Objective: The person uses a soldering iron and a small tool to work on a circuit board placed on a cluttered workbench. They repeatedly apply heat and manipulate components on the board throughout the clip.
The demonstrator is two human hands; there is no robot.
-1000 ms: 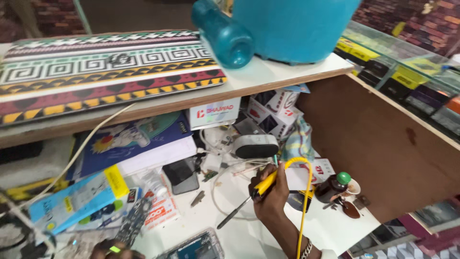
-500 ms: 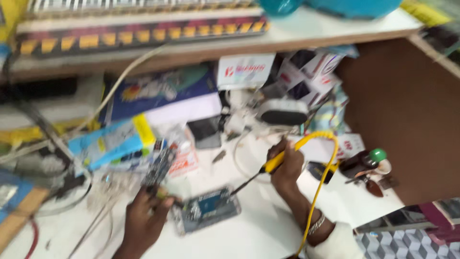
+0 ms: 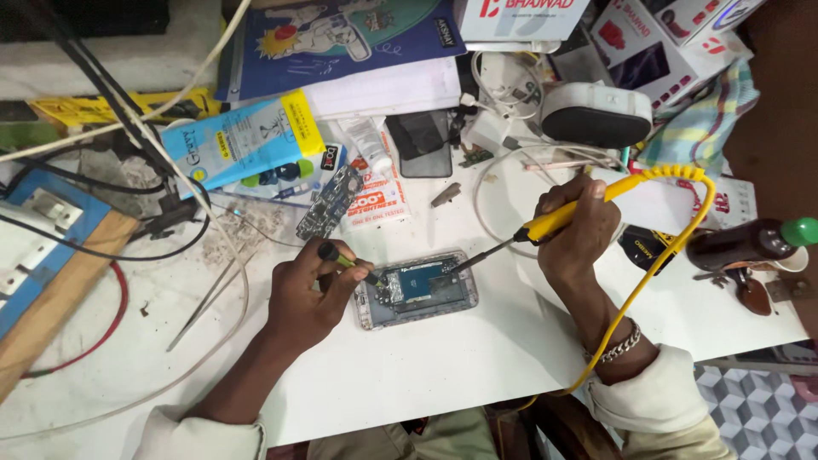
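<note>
On the far left I see a blue-and-white switch board (image 3: 38, 230) on a wooden base, hemmed in by black and white cables (image 3: 128, 145). Open white surface (image 3: 443, 366) lies only along the near edge, in front of both forearms; the far side is crowded. A pair of tweezers (image 3: 204, 298) lies free just left of my left hand (image 3: 307, 294). That hand's grip is closed on a small dark-handled tool (image 3: 345, 260), its tip resting on the left end of the opened phone (image 3: 417, 290).

The phone lies flat at centre surface, back removed: a silver frame around a blue panel, with exposed circuitry at the left end. A loose circuit board (image 3: 328, 204) leans just behind it, beside a blue-and-yellow box (image 3: 243, 140).

My right hand (image 3: 575, 230) grips a yellow-handled soldering iron (image 3: 562, 217); its dark tip touches the phone's upper right edge. The yellow cord (image 3: 665, 247) loops past the wrist. On the right edge, a dark bottle with a green cap (image 3: 750, 243) lies on its side. I cannot tell its contents.
</note>
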